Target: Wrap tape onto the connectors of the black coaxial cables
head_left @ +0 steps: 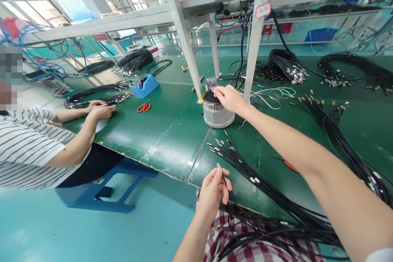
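black cables [260, 189] cross checked cloth [211, 245]; left hand [211, 190] pinches one cable end [218, 165]; right hand [230, 99], fingers bent, tops a grey device [218, 117], hold unclear.

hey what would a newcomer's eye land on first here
Probably the pale grey, black-topped, faceted round device mid-picture, under the wearer's right hand. Then the long, silver-tipped black cable bundle, running toward the lower right. At lower left, the bright blue plastic stool stands out.
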The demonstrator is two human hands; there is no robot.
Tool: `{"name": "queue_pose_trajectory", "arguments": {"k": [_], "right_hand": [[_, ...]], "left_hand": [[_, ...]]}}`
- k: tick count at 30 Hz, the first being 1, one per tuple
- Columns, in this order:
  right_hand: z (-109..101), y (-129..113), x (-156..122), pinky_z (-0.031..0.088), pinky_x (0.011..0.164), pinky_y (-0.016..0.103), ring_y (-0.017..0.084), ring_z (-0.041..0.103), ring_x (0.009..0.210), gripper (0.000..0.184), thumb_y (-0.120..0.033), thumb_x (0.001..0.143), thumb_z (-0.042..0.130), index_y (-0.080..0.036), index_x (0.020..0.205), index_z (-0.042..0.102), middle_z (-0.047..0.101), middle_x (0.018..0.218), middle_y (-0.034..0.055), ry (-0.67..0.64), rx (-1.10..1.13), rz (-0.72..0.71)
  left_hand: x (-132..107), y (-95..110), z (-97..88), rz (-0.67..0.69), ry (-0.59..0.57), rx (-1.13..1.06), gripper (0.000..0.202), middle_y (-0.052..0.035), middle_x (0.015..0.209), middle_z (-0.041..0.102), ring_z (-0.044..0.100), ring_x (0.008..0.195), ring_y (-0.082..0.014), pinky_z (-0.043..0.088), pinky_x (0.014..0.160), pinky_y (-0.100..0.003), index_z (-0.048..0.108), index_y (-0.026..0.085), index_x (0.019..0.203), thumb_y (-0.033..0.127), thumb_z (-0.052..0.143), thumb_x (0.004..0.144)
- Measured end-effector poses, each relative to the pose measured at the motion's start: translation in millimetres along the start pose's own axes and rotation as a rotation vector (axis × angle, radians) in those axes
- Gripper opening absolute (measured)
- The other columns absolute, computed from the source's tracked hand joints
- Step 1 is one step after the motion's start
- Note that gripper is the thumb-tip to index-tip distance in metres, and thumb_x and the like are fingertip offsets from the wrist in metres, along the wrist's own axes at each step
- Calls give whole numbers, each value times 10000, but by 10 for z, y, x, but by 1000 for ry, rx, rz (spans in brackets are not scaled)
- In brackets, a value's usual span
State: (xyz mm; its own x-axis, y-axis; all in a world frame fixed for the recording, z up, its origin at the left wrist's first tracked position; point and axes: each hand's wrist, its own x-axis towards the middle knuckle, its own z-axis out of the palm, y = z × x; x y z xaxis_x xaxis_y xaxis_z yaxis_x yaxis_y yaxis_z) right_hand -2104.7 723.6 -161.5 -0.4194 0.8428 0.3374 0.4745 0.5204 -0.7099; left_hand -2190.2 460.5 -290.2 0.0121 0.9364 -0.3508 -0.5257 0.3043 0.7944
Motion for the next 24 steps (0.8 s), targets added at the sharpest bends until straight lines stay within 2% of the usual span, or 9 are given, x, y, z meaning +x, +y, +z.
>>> {"name": "queue_pose_trajectory", "arguments": {"k": [1, 3, 5, 7, 9, 12, 16, 20, 24], "right_hand": [[-33, -31, -104, 401, 924, 330, 224, 568, 1108, 393, -430, 1030, 399, -217, 1225, 666, 703, 1117, 74, -19, 35, -8], [-116, -71, -407, 438, 752, 268, 168, 630, 926, 571, -539, 1042, 232, -216, 1202, 675, 728, 1070, 59, -148, 194, 31], [-216, -76, -804, 403, 610, 250, 142, 634, 748, 812, -681, 984, 88, -191, 1091, 727, 748, 978, 79, -417, 463, 152], [-326, -72, -1213, 373, 565, 255, 131, 617, 649, 936, -764, 923, 51, -162, 974, 766, 753, 867, 99, -645, 616, 248], [-431, -84, -1550, 365, 545, 262, 125, 601, 579, 966, -803, 893, 77, -145, 887, 785, 743, 769, 103, -752, 641, 293], [-550, -120, -1845, 411, 544, 272, 128, 586, 513, 943, -833, 870, 161, -128, 812, 784, 720, 678, 101, -832, 632, 339], [-625, -106, -1991, 494, 615, 286, 141, 611, 525, 881, -813, 883, 232, -122, 812, 775, 714, 666, 95, -881, 543, 339], [-665, -73, -2087, 483, 602, 283, 146, 630, 527, 816, -787, 902, 258, -162, 744, 759, 715, 651, 75, -845, 406, 274], [-693, -76, -2173, 444, 562, 280, 146, 629, 524, 769, -773, 908, 303, -180, 640, 713, 708, 631, 58, -804, 365, 245]], "left_hand": [[-24, 13, 18, 6, 6, 5, 394, -20, 622, 634, 458, 315, -70, 279, 333, -173, 585, 144, 948, 536, 559, 921], [-86, 45, 62, 38, 27, 22, 389, -29, 662, 646, 460, 335, -63, 283, 340, -173, 588, 141, 945, 529, 556, 925], [-158, 85, 118, 82, 51, 43, 377, -35, 708, 650, 467, 366, -57, 306, 354, -174, 594, 138, 919, 514, 571, 920], [-224, 128, 184, 120, 59, 69, 348, -21, 722, 627, 476, 394, -53, 328, 373, -176, 601, 139, 902, 487, 597, 911], [-271, 171, 258, 146, 39, 115, 302, -1, 712, 595, 486, 408, -53, 343, 391, -181, 612, 144, 927, 446, 609, 913], [-310, 225, 385, 187, 2, 248, 258, 7, 724, 585, 493, 414, -50, 375, 424, -194, 632, 149, 1025, 385, 615, 921], [-339, 263, 556, 211, -4, 414, 258, 14, 717, 584, 482, 415, -44, 378, 430, -190, 651, 157, 1069, 344, 666, 892], [-351, 261, 669, 205, 9, 539, 235, -19, 759, 655, 458, 430, -50, 352, 408, -187, 669, 163, 1011, 317, 725, 842], [-344, 226, 717, 249, 15, 635, 143, -57, 775, 700, 571, 591, -114, 440, 530, -214, 691, 151, 882, 276, 734, 828]]}}
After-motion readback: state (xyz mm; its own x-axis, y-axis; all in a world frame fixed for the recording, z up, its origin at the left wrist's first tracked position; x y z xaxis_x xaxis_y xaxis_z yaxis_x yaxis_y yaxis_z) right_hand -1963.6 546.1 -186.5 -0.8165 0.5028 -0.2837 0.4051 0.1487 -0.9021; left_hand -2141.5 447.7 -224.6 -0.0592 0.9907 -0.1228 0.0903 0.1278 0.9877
